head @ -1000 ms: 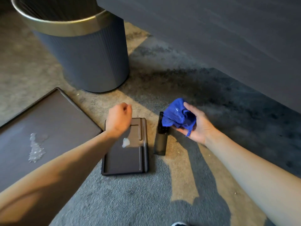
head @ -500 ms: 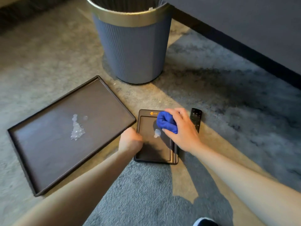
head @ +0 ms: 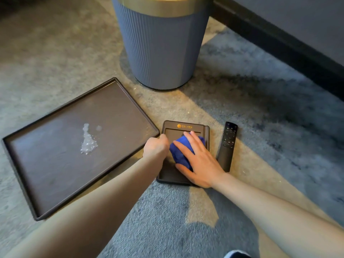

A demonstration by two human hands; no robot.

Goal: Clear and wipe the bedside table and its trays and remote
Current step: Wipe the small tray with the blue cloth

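Head view shows our two hands low over the carpet (head: 260,108). Our right hand (head: 201,162) lies on the blue cloth (head: 181,154) with its fingers spread out straight, and it pushes the cloth down into the small tray (head: 186,125). Our left hand (head: 155,147) is curled up on that tray's left rim and holds it. The black remote (head: 228,144) lies on the carpet just right of the small tray. The big tray (head: 55,164) sits just beside it on the left, with a wet white blob (head: 88,140) in it. A grey bin (head: 162,49) stands behind them.
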